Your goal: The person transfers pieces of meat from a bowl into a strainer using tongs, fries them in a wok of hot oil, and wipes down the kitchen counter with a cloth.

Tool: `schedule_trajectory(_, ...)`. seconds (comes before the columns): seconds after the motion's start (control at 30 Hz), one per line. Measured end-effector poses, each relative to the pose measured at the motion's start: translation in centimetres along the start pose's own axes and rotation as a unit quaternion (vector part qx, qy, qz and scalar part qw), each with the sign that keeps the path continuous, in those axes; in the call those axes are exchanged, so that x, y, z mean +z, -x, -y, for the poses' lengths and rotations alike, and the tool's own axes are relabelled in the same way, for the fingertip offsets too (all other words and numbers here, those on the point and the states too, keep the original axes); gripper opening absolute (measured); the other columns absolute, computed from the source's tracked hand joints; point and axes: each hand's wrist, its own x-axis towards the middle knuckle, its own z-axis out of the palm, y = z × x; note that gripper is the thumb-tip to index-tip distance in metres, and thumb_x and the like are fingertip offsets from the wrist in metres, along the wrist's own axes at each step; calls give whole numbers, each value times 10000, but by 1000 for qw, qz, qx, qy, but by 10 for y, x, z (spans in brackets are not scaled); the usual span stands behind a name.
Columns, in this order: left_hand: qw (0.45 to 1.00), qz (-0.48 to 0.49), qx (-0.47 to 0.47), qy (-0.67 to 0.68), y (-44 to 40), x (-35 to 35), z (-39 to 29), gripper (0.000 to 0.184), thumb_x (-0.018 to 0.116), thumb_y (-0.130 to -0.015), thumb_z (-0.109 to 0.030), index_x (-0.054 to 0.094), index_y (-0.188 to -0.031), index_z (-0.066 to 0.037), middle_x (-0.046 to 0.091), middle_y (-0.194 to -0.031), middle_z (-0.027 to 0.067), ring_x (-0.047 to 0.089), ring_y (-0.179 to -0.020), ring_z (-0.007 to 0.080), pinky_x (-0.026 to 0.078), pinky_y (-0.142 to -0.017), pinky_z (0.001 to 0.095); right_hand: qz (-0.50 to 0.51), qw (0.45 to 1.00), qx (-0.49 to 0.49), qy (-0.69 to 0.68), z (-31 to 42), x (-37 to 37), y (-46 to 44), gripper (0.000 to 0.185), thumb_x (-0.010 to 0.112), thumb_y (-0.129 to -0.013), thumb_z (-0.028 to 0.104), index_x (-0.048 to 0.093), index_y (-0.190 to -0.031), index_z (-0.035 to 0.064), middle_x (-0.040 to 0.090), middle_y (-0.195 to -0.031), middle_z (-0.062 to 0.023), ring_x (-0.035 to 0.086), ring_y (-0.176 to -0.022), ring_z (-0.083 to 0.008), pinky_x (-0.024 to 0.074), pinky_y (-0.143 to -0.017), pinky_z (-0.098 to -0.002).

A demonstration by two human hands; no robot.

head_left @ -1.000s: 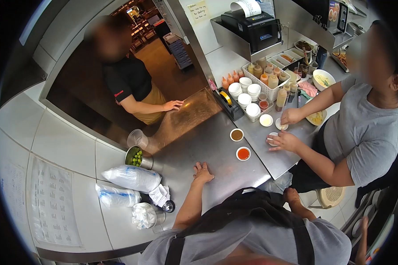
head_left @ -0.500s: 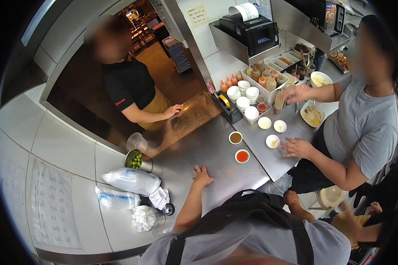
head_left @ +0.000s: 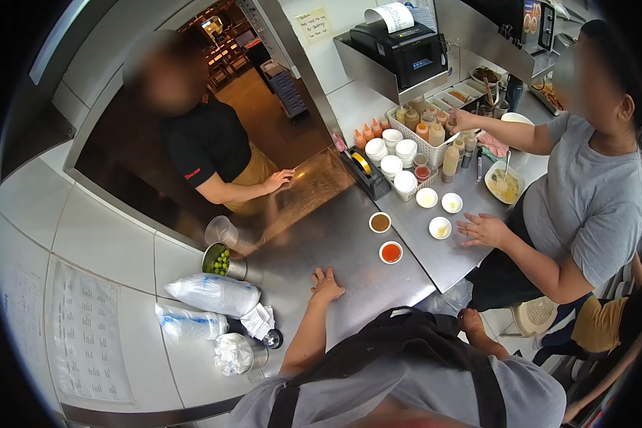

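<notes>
On the steel desk (head_left: pixel 314 239), wearer's left grip (head_left: pixel 327 284) rests palm down, open, fingers spread, touching only the metal. Position matches the frame half a second earlier. Right grip (head_left: pixel 471 321) hangs beside the body past the desk edge, partly hidden; cannot tell whether open or closed.

Nearest items: cup of red sauce (head_left: pixel 390 252), ahead and to the right of the left grip, apart from it; cup of brown sauce (head_left: pixel 379 222) just beyond. Neither has shifted since the earlier frames.

Further right, across the seam: three small white cups (head_left: pixel 439 227) standing near each other. One second ago, a co-worker's hands worked over two of these; now all three lie uncovered. Co-worker's lower hand (head_left: pixel 483 230) stays near them, fingers spread. Raised hand (head_left: pixel 465 121) has travelled from beside a squeeze bottle (head_left: pixel 451 162) up to the basket of bottles (head_left: pixel 428 154); its hold is unclear. Shallow bowl (head_left: pixel 495 171) with spoon sits near the co-worker, in the same place as half a second ago.

Left side: metal pot (head_left: pixel 237 269) of green fruit and plastic-wrapped package (head_left: pixel 212 291), both as before. At the hatch, a person in black keeps one hand (head_left: pixel 279 180) on the ledge. Lower right, a yellow garment (head_left: pixel 600 324) on another person has moved.
</notes>
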Motion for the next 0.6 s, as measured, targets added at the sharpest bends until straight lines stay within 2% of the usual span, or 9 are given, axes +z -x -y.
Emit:
schedule_trajectory(0.07,1000,1,-1,-2,1,-1,-1,939,691,-677,-245,173,-1450,-115,-22,-1509,174,30,-1388,398,229,-1067,567,11,999,5,33,6,-6,2,204,532,-752,134,694,-851,56,648,-900,-213,628,-881,-373,503,-818,-446)
schedule_trajectory(0.6,1000,2,-6,-11,-2,1,0,941,690,-689,-267,163,-1453,-115,-21,-1508,174,39,-1387,399,237,-1064,567,-4,1000,14,24,13,-13,2,211,523,-755,140,701,-852,79,654,-899,-193,635,-874,-358,508,-820,-436)
